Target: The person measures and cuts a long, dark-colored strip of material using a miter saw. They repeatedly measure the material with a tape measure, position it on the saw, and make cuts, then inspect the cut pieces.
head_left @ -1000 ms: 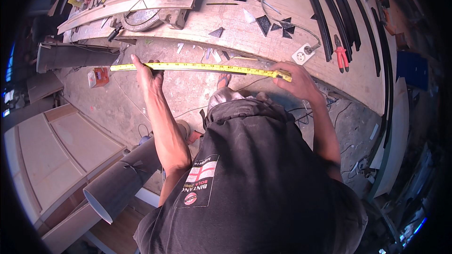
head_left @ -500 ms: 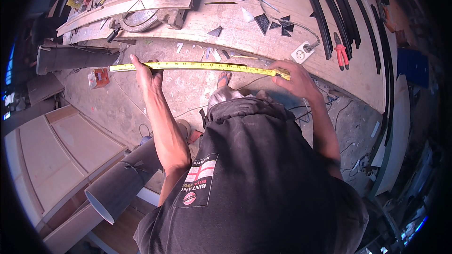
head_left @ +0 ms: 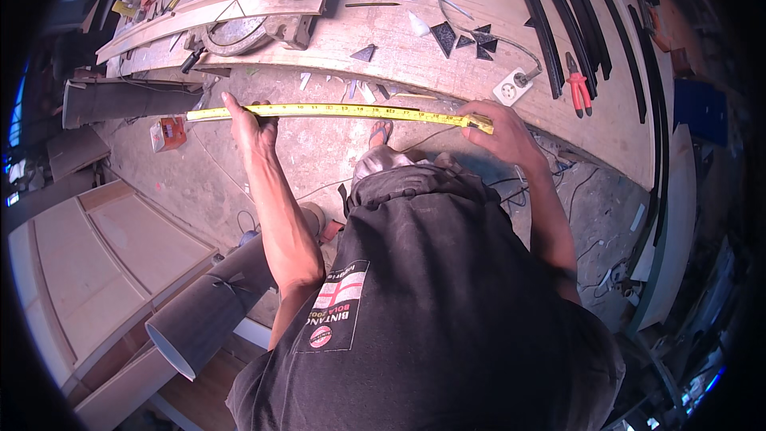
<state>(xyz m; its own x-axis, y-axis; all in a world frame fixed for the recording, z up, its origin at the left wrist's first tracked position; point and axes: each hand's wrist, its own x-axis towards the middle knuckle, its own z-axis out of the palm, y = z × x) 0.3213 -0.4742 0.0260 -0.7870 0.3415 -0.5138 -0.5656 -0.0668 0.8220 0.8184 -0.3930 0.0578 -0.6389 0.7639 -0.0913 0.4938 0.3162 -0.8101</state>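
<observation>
A yellow tape measure blade [head_left: 343,112] stretches across in front of me, above the floor at the near edge of the workbench. My left hand [head_left: 255,129] closes on it near its left end, thumb on the upper side and fingers curled beneath. At the other end my right hand [head_left: 508,139] is closed around the tape, with a short yellow end showing between thumb and fingers. A thin dark line runs along part of the blade's far edge; what it is I cannot make out. Any tape case is hidden.
The workbench [head_left: 447,72] holds red-handled pliers [head_left: 578,92], a white socket block [head_left: 512,86], long black strips [head_left: 536,20], black triangular offcuts [head_left: 444,38] and wooden boards [head_left: 223,12] at left. A grey tube [head_left: 211,311] and pale panels [head_left: 88,247] lie lower left. Cables cross the floor.
</observation>
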